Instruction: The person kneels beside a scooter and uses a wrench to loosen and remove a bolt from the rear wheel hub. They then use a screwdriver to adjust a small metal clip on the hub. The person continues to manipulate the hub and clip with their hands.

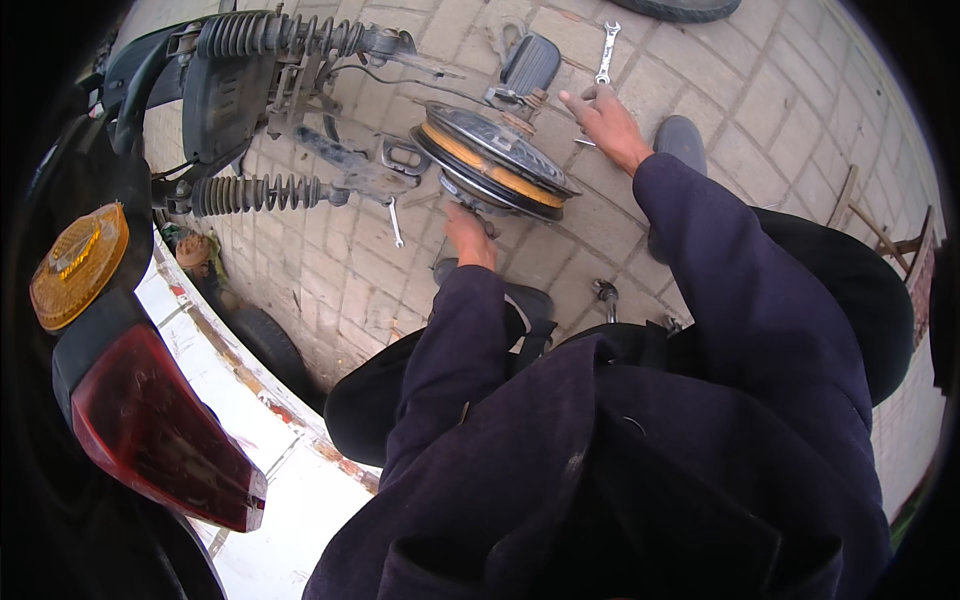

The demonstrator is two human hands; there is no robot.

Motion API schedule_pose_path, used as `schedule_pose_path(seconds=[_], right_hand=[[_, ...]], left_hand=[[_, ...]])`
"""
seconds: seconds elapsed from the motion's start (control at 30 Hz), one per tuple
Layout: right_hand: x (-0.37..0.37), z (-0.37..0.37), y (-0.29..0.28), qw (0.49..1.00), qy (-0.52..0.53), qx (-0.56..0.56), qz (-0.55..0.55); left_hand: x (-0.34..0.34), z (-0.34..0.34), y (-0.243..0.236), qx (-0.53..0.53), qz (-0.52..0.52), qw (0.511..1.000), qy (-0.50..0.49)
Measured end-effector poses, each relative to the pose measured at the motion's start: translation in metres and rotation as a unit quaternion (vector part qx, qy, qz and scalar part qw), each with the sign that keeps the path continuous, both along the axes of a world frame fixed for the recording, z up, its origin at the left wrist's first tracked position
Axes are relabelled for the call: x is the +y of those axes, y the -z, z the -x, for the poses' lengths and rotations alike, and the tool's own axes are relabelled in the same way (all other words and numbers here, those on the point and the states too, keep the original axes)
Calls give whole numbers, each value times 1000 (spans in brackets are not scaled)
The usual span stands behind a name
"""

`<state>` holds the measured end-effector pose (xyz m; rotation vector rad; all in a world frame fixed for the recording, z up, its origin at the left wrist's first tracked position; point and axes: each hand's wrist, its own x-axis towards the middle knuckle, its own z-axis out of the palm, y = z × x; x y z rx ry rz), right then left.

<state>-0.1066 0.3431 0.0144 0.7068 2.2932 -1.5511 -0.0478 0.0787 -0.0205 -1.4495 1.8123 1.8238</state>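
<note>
A tyreless wheel [500,155], with dark rims and an orange band around its middle, stands tilted on the paving between my hands. My left hand [470,238] is at its near side, fingers bent around a dark part by the hub. On the far side, my right hand [612,128] has its index finger stretched toward the rusty axle end [520,120]. An open-ended wrench [606,52] reaches out from beside the right knuckles; whether the hand touches it is hidden. A small light metal piece [585,141] shows under that hand.
At left is a scooter's rear, with two spring shocks [255,195], an orange reflector [78,265] and a red tail light [160,430]. Another wrench [395,222] lies near the swingarm. A metal tool [606,298] lies by my feet. A tyre [680,8] is at the top edge.
</note>
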Motion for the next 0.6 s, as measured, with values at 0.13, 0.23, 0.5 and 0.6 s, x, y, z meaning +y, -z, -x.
schedule_pose_path(seconds=[0.13,0.23,0.5,0.6], right_hand=[[-14,13,39,987,-12,57,148],[-26,23,46,963,-77,-9,257],[-13,16,50,975,-111,13,191],[-18,16,57,977,-126,130,115]], left_hand=[[-3,-6,6,-6,-24,1000,-7],[-4,-11,8,-22,-25,999,2],[-5,-12,13,-3,-23,1000,-16],[-5,-13,15,10,-26,1000,-14]])
